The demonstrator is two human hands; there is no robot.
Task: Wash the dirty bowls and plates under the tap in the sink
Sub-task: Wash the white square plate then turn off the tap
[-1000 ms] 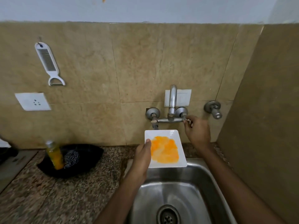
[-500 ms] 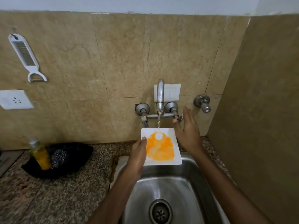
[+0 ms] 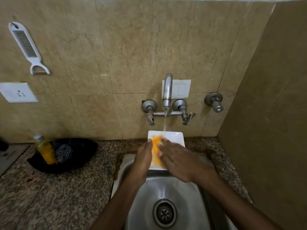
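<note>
The square white plate [image 3: 175,137] looked stiff and glazed, probably ceramic. Wet under the running water [image 3: 164,125], it would likely be slippery, and a drop onto the steel sink [image 3: 146,190] could chip it. The safest hold seemed to be at the rim, thumb on top and fingers underneath, leaving the soiled face free for rubbing.

The left hand [image 3: 143,157] gripped the plate by its near-left edge. Its thumb lay over the rim, and its other fingers were hidden beneath. The right hand [image 3: 180,161] was flat with fingers extended. It held nothing, and its fingertips pressed on the plate's face, where an orange residue [image 3: 155,147] spread between the two hands.

The plate sat just beyond both hands, tilted over the back rim of the sink, with its far edge past the fingertips and directly below the tap [image 3: 167,90]. The stream landed on the plate just ahead of the right fingertips. The drain lay below the wrists, nearer the body. Judging by the smear, washing of this plate had only begun.
</note>
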